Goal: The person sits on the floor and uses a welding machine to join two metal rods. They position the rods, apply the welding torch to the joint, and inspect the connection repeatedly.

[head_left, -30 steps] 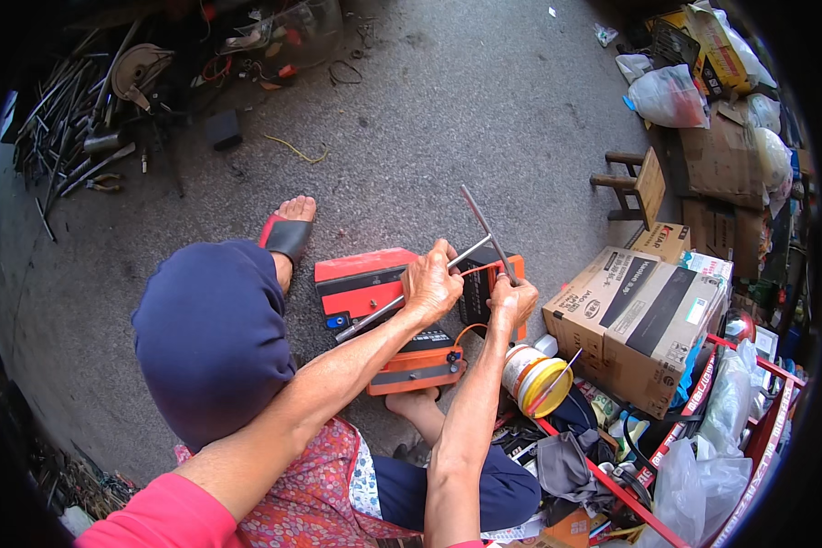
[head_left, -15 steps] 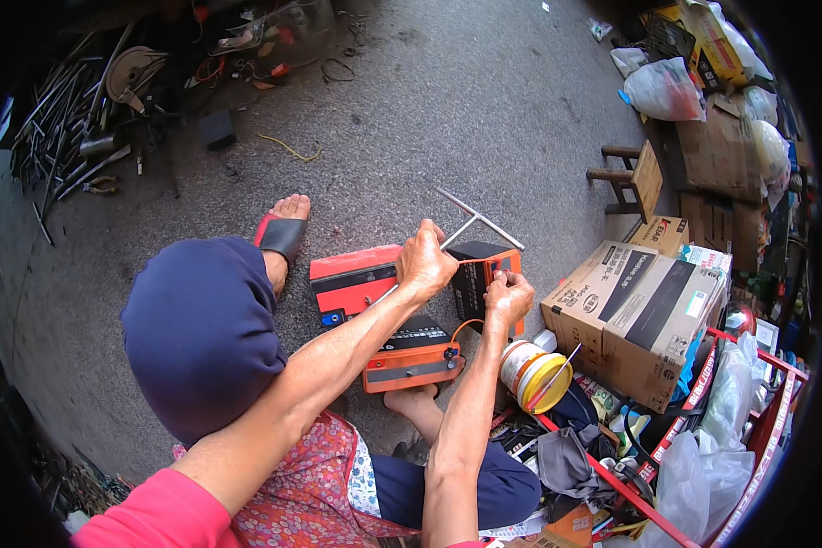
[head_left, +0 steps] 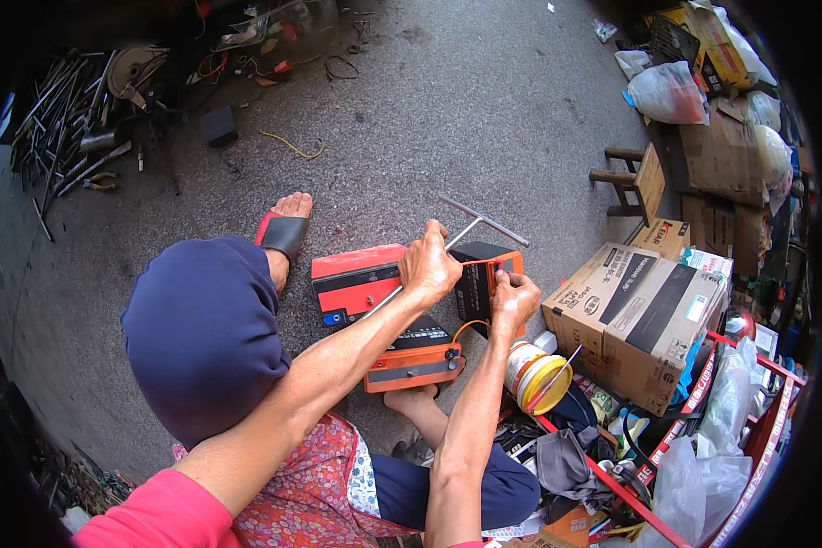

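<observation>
My left hand (head_left: pixel 429 265) is closed around the shaft of a steel T-handle wrench (head_left: pixel 487 222), its crossbar up past my knuckles. The shaft runs down beside a red and black battery (head_left: pixel 356 265). My right hand (head_left: pixel 515 300) pinches at the top corner of a black battery with an orange end (head_left: pixel 470 290); what its fingertips hold is hidden. An orange wire (head_left: pixel 475 323) loops between that battery and a nearer orange and black battery (head_left: pixel 413 373). All three batteries stand on the pavement between my feet.
A paint-type bucket with a yellow rim (head_left: pixel 545 384) stands at my right, before a large cardboard box (head_left: pixel 626 320). A small wooden stool (head_left: pixel 647 183) is farther back. Metal rods (head_left: pixel 50 137) pile up at far left; a red-framed bin (head_left: pixel 767 447) holds plastic bags.
The wrench's crossbar has shifted slightly, with my left hand still gripping the shaft. My right hand has moved a little nearer at the same battery corner. The batteries stay put.
</observation>
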### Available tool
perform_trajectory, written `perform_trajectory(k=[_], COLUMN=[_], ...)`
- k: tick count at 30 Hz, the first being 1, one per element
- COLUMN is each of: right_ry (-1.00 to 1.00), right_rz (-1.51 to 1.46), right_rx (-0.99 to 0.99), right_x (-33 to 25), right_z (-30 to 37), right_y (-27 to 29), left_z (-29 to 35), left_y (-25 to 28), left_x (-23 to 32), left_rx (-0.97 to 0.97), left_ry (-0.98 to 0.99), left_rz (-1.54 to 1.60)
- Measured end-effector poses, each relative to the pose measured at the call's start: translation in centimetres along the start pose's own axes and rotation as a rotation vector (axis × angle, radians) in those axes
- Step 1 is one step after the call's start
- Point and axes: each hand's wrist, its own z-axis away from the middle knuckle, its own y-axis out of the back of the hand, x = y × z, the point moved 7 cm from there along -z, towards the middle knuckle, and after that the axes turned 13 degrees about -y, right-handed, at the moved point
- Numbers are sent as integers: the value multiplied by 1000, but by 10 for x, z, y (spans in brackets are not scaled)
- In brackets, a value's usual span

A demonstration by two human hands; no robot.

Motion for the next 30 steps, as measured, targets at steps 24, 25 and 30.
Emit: perform_trajectory(k=[24, 25, 30], right_ry=[337, 317, 325], right_rz=[94, 79, 36], right_rx=[11, 2, 25], right_x=[-4, -3, -3], right_z=[-1, -1, 2], right_y=[3, 3, 6], left_z=[18, 24, 57], left_y=[30, 40, 81], left_x=[-4, -3, -24], left_rx=[99, 173, 323], left_ry=[43, -4, -71], left_rz=[195, 176, 46])
